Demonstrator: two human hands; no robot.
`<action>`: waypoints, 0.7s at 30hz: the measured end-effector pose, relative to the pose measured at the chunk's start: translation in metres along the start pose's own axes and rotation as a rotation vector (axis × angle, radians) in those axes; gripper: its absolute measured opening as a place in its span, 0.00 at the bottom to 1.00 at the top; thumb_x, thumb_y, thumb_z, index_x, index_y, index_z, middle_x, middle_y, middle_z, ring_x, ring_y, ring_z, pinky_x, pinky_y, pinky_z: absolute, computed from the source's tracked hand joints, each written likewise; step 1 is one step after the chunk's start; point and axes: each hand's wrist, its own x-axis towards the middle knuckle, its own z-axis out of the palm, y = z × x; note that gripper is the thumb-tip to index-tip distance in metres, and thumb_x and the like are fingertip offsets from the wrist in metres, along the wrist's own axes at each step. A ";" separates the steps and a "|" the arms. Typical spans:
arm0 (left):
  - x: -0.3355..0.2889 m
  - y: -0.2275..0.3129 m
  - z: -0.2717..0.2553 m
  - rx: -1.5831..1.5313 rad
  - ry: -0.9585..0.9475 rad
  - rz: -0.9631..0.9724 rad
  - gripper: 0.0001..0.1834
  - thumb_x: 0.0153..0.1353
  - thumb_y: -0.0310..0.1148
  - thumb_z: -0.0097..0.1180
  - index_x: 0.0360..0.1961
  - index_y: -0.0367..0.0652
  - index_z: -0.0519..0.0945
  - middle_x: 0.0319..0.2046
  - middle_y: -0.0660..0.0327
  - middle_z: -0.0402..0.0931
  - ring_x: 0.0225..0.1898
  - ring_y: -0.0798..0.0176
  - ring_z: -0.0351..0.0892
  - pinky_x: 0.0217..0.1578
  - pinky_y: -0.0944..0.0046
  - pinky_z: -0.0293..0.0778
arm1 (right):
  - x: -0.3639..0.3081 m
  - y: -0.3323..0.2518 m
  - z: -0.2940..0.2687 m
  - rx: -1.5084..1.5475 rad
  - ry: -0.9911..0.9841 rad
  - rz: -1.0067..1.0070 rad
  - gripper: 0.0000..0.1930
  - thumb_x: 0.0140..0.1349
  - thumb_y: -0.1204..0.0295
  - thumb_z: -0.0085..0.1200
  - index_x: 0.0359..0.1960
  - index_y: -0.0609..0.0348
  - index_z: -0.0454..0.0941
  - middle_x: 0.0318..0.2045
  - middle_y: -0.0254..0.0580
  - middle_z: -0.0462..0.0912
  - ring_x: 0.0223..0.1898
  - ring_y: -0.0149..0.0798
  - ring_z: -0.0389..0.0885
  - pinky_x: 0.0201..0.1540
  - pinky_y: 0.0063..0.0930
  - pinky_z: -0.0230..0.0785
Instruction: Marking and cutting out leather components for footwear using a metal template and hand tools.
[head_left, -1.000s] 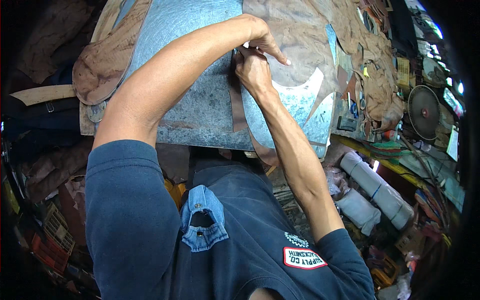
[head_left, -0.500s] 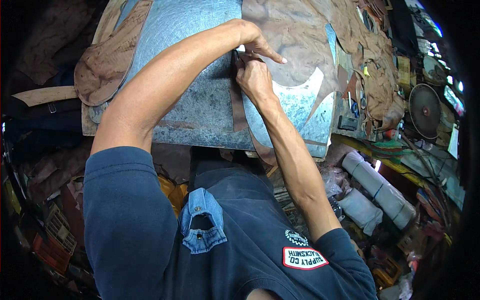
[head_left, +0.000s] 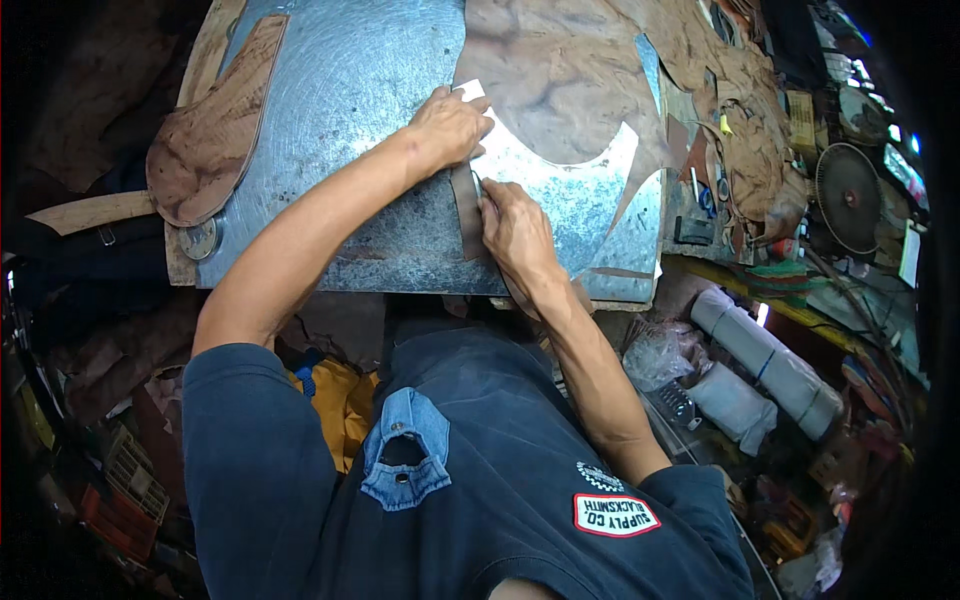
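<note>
Seen from above, a person in a dark navy T-shirt [head_left: 480,480] works with both bare hands at a worktop covered by a scratched grey metal sheet [head_left: 370,70] across the upper middle of the frame. The left hand [head_left: 450,125] lies near the top centre, its fingers bent down beside a small white flat piece [head_left: 471,91] at the edge of a large mottled brown leather hide [head_left: 570,70]; whether it grips or only presses cannot be told. Just below and to the right, apart from the left hand, the right hand [head_left: 518,235] is curled with its fingers closed on a thin metallic object [head_left: 476,181], mostly hidden. A narrow dark brown leather strip [head_left: 467,215] runs down the sheet just left of the right hand, and the hide spreads toward the upper right, with bright bare metal showing below its curved edge. A long, round-ended brown leather piece [head_left: 215,130] lies at upper left. A round dark fan [head_left: 848,198] stands at far right, above pale wrapped rolls [head_left: 768,363] at lower right
</note>
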 end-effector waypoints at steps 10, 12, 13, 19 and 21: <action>-0.016 0.017 0.007 0.032 0.073 0.004 0.43 0.44 0.60 0.68 0.49 0.33 0.72 0.66 0.43 0.59 0.67 0.30 0.55 0.63 0.36 0.60 | -0.070 -0.002 -0.022 0.045 -0.041 0.060 0.11 0.62 0.75 0.53 0.46 0.62 0.79 0.40 0.50 0.80 0.38 0.57 0.81 0.39 0.45 0.75; -0.017 0.015 0.011 0.037 0.087 0.004 0.43 0.44 0.60 0.68 0.49 0.33 0.72 0.66 0.43 0.58 0.67 0.30 0.55 0.63 0.36 0.60 | -0.087 0.000 -0.028 0.040 -0.023 0.062 0.11 0.62 0.75 0.53 0.46 0.62 0.79 0.41 0.50 0.80 0.39 0.57 0.81 0.39 0.45 0.75; -0.017 0.015 0.010 0.045 0.101 0.004 0.43 0.45 0.60 0.68 0.49 0.33 0.73 0.65 0.43 0.60 0.68 0.31 0.55 0.64 0.37 0.59 | -0.092 0.001 -0.029 0.035 -0.004 0.061 0.11 0.62 0.75 0.53 0.46 0.62 0.79 0.42 0.49 0.81 0.40 0.56 0.82 0.40 0.44 0.75; -0.011 0.058 -0.012 0.200 -0.146 -0.135 0.44 0.42 0.61 0.70 0.54 0.39 0.75 0.58 0.42 0.68 0.56 0.49 0.71 0.53 0.52 0.66 | -0.098 0.005 -0.028 0.048 -0.050 0.104 0.11 0.62 0.76 0.52 0.46 0.61 0.78 0.43 0.48 0.80 0.40 0.56 0.82 0.41 0.44 0.75; -0.010 0.100 -0.014 0.202 -0.267 -0.179 0.51 0.38 0.66 0.69 0.58 0.41 0.71 0.57 0.39 0.67 0.55 0.46 0.70 0.54 0.52 0.66 | -0.099 0.007 -0.028 0.041 -0.047 0.110 0.12 0.62 0.75 0.52 0.46 0.61 0.78 0.43 0.48 0.80 0.40 0.56 0.82 0.41 0.44 0.75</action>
